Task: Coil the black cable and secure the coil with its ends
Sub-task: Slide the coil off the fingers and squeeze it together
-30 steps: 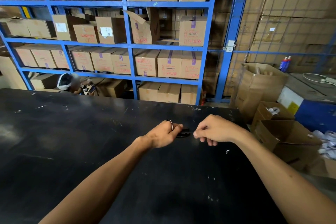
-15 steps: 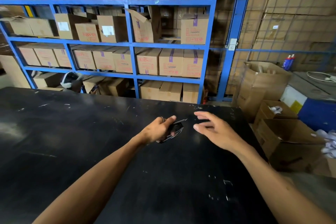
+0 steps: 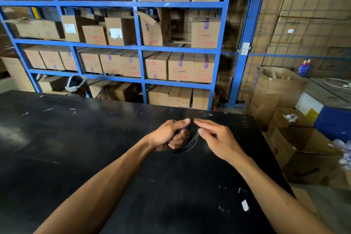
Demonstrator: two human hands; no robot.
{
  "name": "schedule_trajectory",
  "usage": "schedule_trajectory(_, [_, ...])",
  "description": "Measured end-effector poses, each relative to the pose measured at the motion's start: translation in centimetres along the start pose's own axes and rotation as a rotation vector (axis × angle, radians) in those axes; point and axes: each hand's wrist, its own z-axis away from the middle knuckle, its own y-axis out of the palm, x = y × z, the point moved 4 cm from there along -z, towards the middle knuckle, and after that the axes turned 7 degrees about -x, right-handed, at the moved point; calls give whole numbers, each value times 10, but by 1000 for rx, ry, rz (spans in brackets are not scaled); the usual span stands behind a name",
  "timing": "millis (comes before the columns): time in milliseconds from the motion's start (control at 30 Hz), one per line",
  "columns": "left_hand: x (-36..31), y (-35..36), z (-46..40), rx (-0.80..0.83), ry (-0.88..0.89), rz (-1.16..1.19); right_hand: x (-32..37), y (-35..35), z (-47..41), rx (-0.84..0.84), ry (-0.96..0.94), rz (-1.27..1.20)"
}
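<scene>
A thin black cable is wound into a small loose coil of several loops, held just above the black table. My left hand grips the coil's left side, fingers curled through the loops and thumb on top. My right hand is at the coil's right edge, thumb and forefinger pinched at the top of the loops, the other fingers spread. The cable's ends are not clearly visible against the dark table.
The table's right edge drops off to open cardboard boxes on the floor. A blue rack full of cartons stands behind the far edge. A person's head shows beyond the table at the left.
The two hands were pinched together on the cable, the right hand then let go and opened. Now it has come back to the coil's right edge, and the coil looks wider.
</scene>
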Motion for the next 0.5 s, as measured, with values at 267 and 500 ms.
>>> schedule_trajectory(267, [-19, 22, 14, 290, -82, 466, -2, 9, -13, 86, 644, -655])
schedule_trajectory(500, [-26, 25, 19, 384, -55, 611, 11, 26, -7, 118, 671, -747])
